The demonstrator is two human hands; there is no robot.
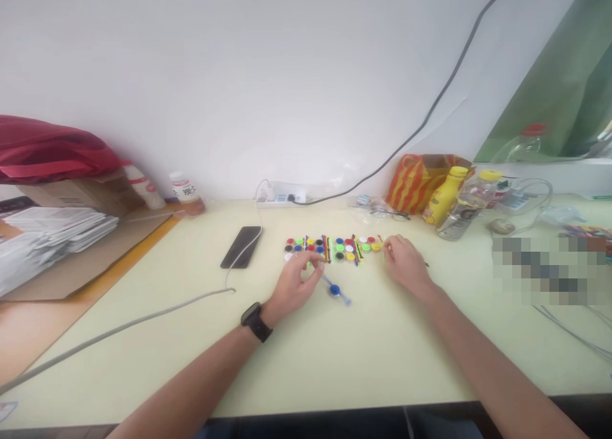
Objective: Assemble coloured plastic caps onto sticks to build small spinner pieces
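The left hand [294,283], below a black-strapped wristwatch [257,322], had its thumb and forefinger nearly closed on the far end of a blurred blue strip with a round blue disc [335,290] at its middle. The strip slanted toward the near right, just in front of a row of small round multicoloured discs [340,257] and thin coloured sticks [326,249] on the pale yellow-green tabletop [373,356]. The right hand [406,264] was at the row's right end, fingers curled inward, beside a round yellow disc [376,247]; whether they gripped anything could not be told. To the left of the row lay a black rectangular phone [241,247], crossed by a thin white cable [238,258]. Far right stood a yellow bottle [444,197] and a clear plastic bottle with a yellow cap [468,206].
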